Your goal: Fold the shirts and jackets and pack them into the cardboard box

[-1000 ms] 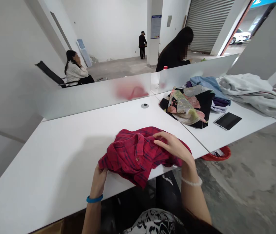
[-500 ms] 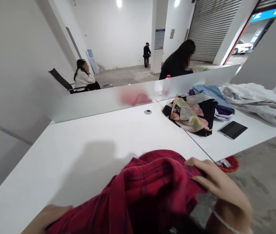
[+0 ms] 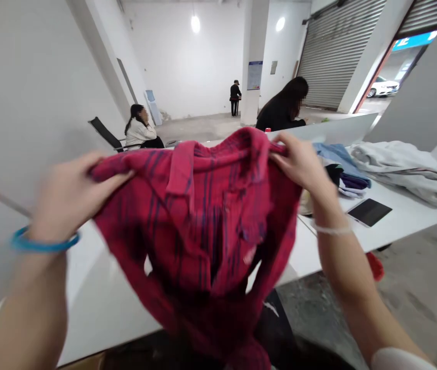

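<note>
Head camera, looking out over my arms: the blue sign (image 3: 415,41) in the doorway at the top right carries pale lettering, and the notice (image 3: 254,75) on the pillar has blocks of print, but both are too small for me to read, and I can't make out a label or brand on anything near me. My left hand (image 3: 75,190), a little blurred, and my right hand (image 3: 299,164) are spread wide apart, each pinching an upper corner of the red plaid flannel shirt (image 3: 199,226). A blue bracelet (image 3: 39,241) circles my left wrist and a white beaded bracelet (image 3: 332,230) my right. The shirt hangs in the air between my hands, above the white table (image 3: 396,241), with its collar (image 3: 182,172) near the top and a small pale button (image 3: 249,254) showing low on the front. A second ago it was bunched low at the table's near edge under my hands; now it is lifted clear and falls open. My view has also tipped up, so more of the far room shows. The shirt and my right arm now cover most of the floral garment that lay in plain view, leaving the blue garment (image 3: 340,162) and folded purple cloth (image 3: 353,181) beside them. The black tablet (image 3: 369,211) lies on the table just in front of that pile, near the crumpled pale grey garment (image 3: 403,174).
</note>
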Tool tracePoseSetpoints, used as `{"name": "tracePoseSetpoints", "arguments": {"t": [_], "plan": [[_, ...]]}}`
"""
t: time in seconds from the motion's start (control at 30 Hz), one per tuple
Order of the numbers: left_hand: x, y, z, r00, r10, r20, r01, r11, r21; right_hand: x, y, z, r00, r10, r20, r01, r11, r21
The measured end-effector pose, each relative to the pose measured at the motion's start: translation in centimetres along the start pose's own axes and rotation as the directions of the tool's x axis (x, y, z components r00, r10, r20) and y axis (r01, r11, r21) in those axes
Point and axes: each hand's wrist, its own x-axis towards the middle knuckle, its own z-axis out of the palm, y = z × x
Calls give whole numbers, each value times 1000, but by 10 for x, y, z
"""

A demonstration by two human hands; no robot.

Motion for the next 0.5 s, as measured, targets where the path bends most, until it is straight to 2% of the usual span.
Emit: {"name": "tracePoseSetpoints", "arguments": {"t": [0.07, 0.1, 0.13, 0.17, 0.23, 0.27, 0.3, 0.37, 0.43, 0.5], "plan": [[33, 1, 36, 988, 154, 10, -153, 969, 196, 19, 11, 48, 998, 69, 12, -70, 996, 47], [39, -3, 56, 980, 196, 35, -198, 946, 258, 19, 14, 71, 998, 55, 30, -56, 997, 49], [37, -10, 76, 963, 246, 109, -267, 926, 267, 13, 15, 91, 998, 28, 57, -31, 999, 43], [28, -18, 95, 958, 252, 134, -278, 930, 241, 1, 14, 109, 994, -9, 109, 4, 999, 44], [-13, -33, 129, 933, 265, 242, -298, 948, 113, -39, 9, 135, 948, -115, 295, 93, 992, 89], [-41, -38, 143, 924, 256, 284, -282, 958, 55, -64, 4, 144, 891, -184, 415, 140, 981, 134], [-72, -41, 155, 895, 252, 368, -267, 964, -11, -90, -2, 150, 820, -252, 515, 182, 966, 184], [-136, -40, 173, 838, 304, 454, -278, 953, -125, -140, -14, 155, 680, -366, 636, 226, 929, 293], [-189, -33, 184, 762, 424, 489, -367, 906, -213, -181, -28, 152, 625, -391, 676, 174, 914, 367], [-223, -27, 188, 743, 461, 485, -406, 887, -221, -209, -40, 147, 642, -369, 672, 112, 912, 394]]}}
